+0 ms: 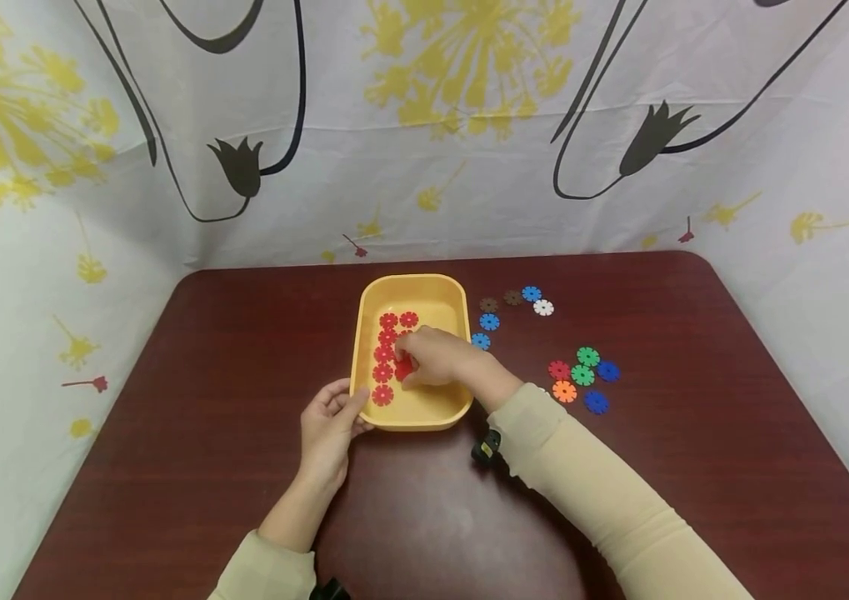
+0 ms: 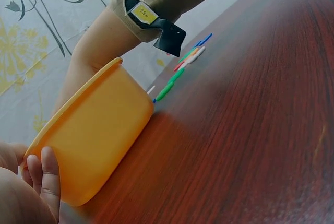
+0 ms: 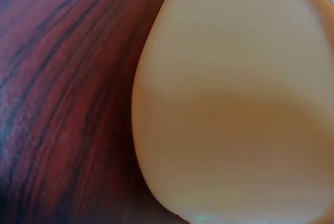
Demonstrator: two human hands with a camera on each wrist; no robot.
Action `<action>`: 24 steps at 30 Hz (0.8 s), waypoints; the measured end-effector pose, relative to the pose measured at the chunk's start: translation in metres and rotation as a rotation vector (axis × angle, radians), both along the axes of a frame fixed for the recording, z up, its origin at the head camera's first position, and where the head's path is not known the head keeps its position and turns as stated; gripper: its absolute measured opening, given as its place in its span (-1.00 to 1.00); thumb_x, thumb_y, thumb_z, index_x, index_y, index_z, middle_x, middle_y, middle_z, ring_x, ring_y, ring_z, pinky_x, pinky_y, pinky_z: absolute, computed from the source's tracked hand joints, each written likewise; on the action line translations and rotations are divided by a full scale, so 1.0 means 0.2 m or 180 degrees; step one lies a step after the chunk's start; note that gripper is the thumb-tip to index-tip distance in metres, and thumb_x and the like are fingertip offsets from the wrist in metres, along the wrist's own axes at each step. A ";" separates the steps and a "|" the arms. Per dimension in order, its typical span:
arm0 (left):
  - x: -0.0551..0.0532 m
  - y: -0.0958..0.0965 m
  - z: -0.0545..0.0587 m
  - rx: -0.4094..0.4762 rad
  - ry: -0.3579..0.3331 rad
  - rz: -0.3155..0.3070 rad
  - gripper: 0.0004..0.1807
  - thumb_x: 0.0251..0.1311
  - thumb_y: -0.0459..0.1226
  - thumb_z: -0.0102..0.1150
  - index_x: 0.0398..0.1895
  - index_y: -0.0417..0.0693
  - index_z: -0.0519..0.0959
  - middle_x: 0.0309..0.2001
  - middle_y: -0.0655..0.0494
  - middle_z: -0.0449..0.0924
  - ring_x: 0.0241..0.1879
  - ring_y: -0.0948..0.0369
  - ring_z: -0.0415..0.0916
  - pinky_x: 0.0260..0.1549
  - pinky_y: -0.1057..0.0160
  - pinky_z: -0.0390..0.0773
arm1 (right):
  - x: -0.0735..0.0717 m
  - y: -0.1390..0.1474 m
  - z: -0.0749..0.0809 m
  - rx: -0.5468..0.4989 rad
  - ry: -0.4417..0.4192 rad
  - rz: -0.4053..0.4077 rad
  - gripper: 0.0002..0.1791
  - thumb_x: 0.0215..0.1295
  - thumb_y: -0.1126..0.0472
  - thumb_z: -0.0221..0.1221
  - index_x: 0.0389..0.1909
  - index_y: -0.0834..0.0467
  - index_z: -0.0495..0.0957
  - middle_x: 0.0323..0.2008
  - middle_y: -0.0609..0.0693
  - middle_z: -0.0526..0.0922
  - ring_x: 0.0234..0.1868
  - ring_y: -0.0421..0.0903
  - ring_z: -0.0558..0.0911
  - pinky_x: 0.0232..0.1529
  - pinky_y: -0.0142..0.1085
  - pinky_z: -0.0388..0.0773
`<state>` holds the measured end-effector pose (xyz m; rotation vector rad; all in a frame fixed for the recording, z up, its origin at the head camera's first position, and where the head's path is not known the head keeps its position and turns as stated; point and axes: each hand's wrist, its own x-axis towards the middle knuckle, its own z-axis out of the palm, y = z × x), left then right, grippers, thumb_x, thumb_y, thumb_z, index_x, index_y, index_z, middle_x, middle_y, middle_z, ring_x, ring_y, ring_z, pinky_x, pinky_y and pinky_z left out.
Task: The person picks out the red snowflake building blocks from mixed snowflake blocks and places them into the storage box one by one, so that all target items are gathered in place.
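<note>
A yellow plastic tray [image 1: 412, 422] stands on the table, with several red notched discs [image 1: 382, 372] lying in its left part, mostly in a column. My left hand [image 1: 332, 429] grips the tray's front left corner, thumb at the rim and fingers along the outer wall, as the left wrist view also shows. Inside the tray, my right hand [image 1: 435, 357] pinches a red disc [image 1: 403, 367] between thumb and fingers, beside the column. That hand hides part of the discs behind it. In the right wrist view the tray wall [image 3: 224, 78] fills most of the picture and no fingers show.
Blue, brown and white notched discs [image 1: 489, 322] lie along the tray's right side. Farther right is a cluster of green, red, orange and dark blue discs [image 1: 583, 375]. The dark red wooden table [image 1: 244, 350] meets a patterned cloth [image 1: 424, 225] at the back.
</note>
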<state>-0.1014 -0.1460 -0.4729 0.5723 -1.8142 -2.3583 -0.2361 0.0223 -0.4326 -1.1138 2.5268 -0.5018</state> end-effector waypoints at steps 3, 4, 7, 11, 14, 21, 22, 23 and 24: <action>0.00 0.00 0.00 0.0003 0.0027 0.0010 -0.64 0.31 -0.38 0.31 0.10 -0.33 0.47 -0.44 0.08 0.54 -0.60 0.28 0.52 -0.52 0.37 0.65 | 0.00 0.00 -0.01 0.0029 0.0022 -0.0001 -0.68 0.16 0.10 0.49 -0.17 0.12 0.62 -0.49 -0.07 0.56 -0.44 -0.17 0.51 -0.32 -0.33 0.52; 0.00 0.00 0.00 0.0010 0.0028 0.0015 -0.64 0.31 -0.38 0.31 0.10 -0.32 0.47 -0.44 0.07 0.54 -0.60 0.28 0.52 -0.52 0.37 0.65 | -0.01 -0.01 -0.01 0.0036 0.0025 -0.0001 -0.68 0.16 0.10 0.49 -0.17 0.12 0.62 -0.49 -0.07 0.56 -0.44 -0.17 0.51 -0.32 -0.33 0.53; 0.00 0.00 0.00 0.0015 0.0032 0.0015 -0.63 0.30 -0.37 0.32 0.09 -0.32 0.47 -0.44 0.07 0.54 -0.60 0.29 0.52 -0.52 0.37 0.65 | -0.01 -0.01 -0.01 0.0061 0.0042 -0.0007 -0.69 0.15 0.10 0.50 -0.18 0.11 0.62 -0.49 -0.08 0.56 -0.43 -0.16 0.53 -0.31 -0.34 0.53; 0.00 0.00 -0.01 0.0048 0.0033 0.0020 -0.64 0.30 -0.39 0.31 0.09 -0.34 0.47 -0.47 0.10 0.53 -0.61 0.30 0.51 -0.53 0.37 0.65 | -0.01 -0.01 -0.01 0.0074 0.0021 0.0010 -0.73 0.17 0.11 0.49 -0.22 0.11 0.63 -0.48 -0.08 0.56 -0.42 -0.16 0.52 -0.31 -0.34 0.52; 0.00 0.00 -0.01 0.0061 0.0028 0.0021 -0.65 0.31 -0.40 0.30 0.09 -0.35 0.47 -0.47 0.11 0.53 -0.61 0.29 0.51 -0.53 0.37 0.65 | -0.01 -0.01 -0.02 0.0053 0.0005 0.0057 -0.77 0.19 0.13 0.47 -0.26 0.10 0.62 -0.48 -0.09 0.56 -0.42 -0.17 0.52 -0.32 -0.35 0.51; 0.00 0.00 0.00 0.0022 0.0029 0.0003 -0.64 0.32 -0.39 0.30 0.10 -0.34 0.47 -0.44 0.07 0.54 -0.59 0.29 0.52 -0.51 0.37 0.66 | -0.01 0.00 -0.02 -0.0003 -0.0015 0.0113 -0.80 0.21 0.15 0.46 -0.28 0.11 0.63 -0.47 -0.09 0.56 -0.41 -0.17 0.51 -0.32 -0.35 0.50; 0.00 0.00 0.00 0.0026 0.0032 0.0006 -0.64 0.31 -0.38 0.31 0.10 -0.34 0.47 -0.44 0.06 0.54 -0.59 0.29 0.51 -0.51 0.37 0.66 | -0.01 -0.01 -0.02 -0.0007 -0.0023 0.0118 -0.79 0.21 0.14 0.46 -0.27 0.11 0.63 -0.47 -0.09 0.56 -0.41 -0.17 0.51 -0.32 -0.35 0.50; 0.00 0.00 0.00 0.0029 0.0033 0.0007 -0.64 0.31 -0.38 0.31 0.10 -0.34 0.48 -0.44 0.06 0.54 -0.59 0.29 0.51 -0.51 0.36 0.66 | -0.01 -0.01 -0.02 -0.0012 -0.0032 0.0123 -0.79 0.22 0.14 0.45 -0.26 0.11 0.64 -0.46 -0.09 0.56 -0.41 -0.17 0.51 -0.32 -0.35 0.50; 0.00 0.00 0.00 0.0030 0.0035 0.0010 -0.63 0.31 -0.38 0.32 0.09 -0.34 0.48 -0.44 0.06 0.54 -0.59 0.29 0.51 -0.51 0.36 0.66 | -0.01 -0.01 -0.02 -0.0015 -0.0044 0.0131 -0.79 0.22 0.14 0.45 -0.26 0.11 0.64 -0.46 -0.09 0.56 -0.40 -0.17 0.51 -0.31 -0.35 0.50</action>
